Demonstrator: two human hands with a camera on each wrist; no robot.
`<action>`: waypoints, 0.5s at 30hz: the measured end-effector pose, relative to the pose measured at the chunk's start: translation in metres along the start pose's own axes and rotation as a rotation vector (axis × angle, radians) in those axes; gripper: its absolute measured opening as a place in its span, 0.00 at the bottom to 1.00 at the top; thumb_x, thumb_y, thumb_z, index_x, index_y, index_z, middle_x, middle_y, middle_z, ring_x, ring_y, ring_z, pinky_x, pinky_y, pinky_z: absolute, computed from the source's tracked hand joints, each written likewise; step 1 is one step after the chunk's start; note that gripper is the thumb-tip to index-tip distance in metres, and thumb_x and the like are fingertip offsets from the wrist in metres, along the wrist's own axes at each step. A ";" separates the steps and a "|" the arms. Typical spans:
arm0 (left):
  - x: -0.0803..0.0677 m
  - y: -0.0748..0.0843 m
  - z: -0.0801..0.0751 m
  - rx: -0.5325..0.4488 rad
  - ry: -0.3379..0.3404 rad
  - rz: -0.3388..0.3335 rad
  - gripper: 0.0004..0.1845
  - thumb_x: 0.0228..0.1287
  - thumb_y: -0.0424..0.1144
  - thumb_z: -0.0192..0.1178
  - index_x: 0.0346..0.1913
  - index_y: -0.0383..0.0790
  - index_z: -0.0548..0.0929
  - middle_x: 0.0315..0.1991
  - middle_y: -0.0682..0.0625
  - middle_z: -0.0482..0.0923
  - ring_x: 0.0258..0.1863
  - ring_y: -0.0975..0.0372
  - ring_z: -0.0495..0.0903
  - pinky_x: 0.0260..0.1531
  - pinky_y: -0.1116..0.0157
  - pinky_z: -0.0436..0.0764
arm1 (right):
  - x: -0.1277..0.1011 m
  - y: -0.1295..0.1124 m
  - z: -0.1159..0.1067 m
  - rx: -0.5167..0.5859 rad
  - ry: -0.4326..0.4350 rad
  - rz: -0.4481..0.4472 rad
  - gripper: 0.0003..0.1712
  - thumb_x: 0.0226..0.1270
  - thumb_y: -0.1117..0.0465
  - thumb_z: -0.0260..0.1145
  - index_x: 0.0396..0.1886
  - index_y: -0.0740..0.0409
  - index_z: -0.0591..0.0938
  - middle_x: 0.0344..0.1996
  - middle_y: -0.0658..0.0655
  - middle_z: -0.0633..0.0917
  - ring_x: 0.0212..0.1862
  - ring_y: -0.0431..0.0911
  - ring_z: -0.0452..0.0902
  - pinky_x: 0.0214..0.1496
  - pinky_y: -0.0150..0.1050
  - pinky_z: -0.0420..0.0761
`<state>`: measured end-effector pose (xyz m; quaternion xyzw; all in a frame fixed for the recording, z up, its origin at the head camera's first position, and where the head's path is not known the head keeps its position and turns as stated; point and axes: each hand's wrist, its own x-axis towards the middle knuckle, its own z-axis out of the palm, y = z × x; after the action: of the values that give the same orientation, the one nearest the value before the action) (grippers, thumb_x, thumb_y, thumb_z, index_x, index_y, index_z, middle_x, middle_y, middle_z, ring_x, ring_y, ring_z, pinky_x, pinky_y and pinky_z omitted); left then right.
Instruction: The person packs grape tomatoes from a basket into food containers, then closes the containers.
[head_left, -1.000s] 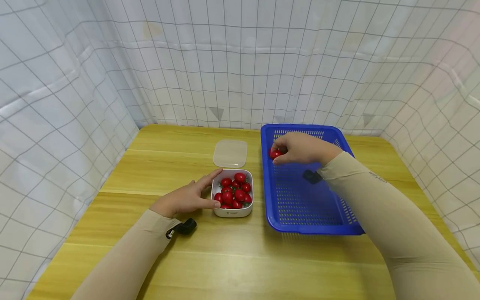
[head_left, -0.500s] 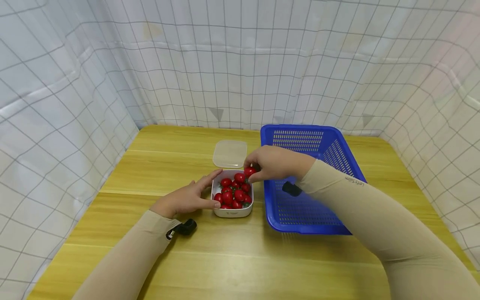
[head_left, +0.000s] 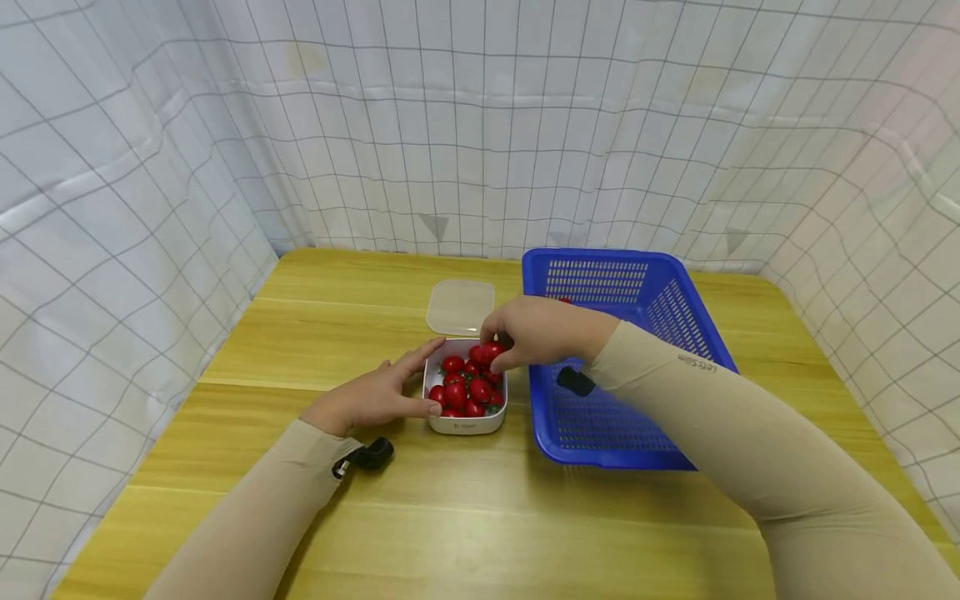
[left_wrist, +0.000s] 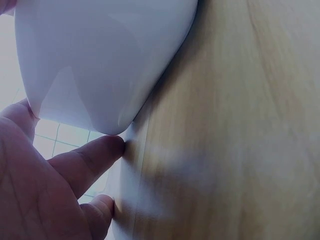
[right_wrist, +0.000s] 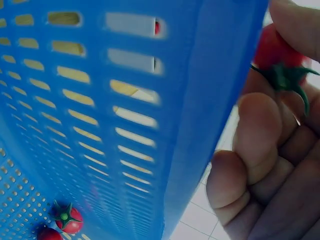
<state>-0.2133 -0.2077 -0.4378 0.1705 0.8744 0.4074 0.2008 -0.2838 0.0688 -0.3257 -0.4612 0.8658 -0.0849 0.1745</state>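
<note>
Head view: wooden table point(head_left: 315, 333) fills the frame, w/ grid-patterned cloth point(head_left: 112, 167) hung round its far, left and right edges. Blue perforated basket point(head_left: 637, 287) sits toward the far-right part of the table, long side running front to back. Right wrist view shows two cherry tomatoes point(right_wrist: 62, 222) lying on the basket floor, a third red bit barely seen through the slots.

Next down in size: clear lid point(head_left: 460, 307) lies flat near the far edge, just left of the basket and just behind the white container point(head_left: 465, 423). Container stands mid-table, close to the basket's left wall but not touching, packed w/ red cherry tomatoes.

Left hand point(head_left: 371, 398) rests on the table against the container's left side, fingers straight-ish, index along the far-left corner and thumb point(left_wrist: 87, 160) pressing the near-left wall; left wrist view confirms thumb tip at the white wall's base. Nothing gripped, just bracing.

Right hand point(head_left: 536, 332) hovers over the container's far-right corner, forearm crossing the basket's left rim. Its fingers point(right_wrist: 257, 135) are curled and, w/ the thumb, pinch one cherry tomato point(right_wrist: 277, 50), green calyx showing, held right at the top of the pile.
</note>
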 end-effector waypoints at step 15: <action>0.000 0.000 0.001 0.017 0.007 0.021 0.55 0.67 0.58 0.69 0.87 0.60 0.44 0.86 0.44 0.51 0.86 0.42 0.40 0.78 0.32 0.28 | 0.000 -0.001 0.003 0.010 0.004 -0.019 0.15 0.68 0.51 0.77 0.49 0.50 0.88 0.33 0.45 0.87 0.37 0.39 0.80 0.44 0.35 0.82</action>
<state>-0.2132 -0.2071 -0.4388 0.1798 0.8768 0.4025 0.1919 -0.2823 0.0682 -0.3287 -0.4684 0.8613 -0.0919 0.1742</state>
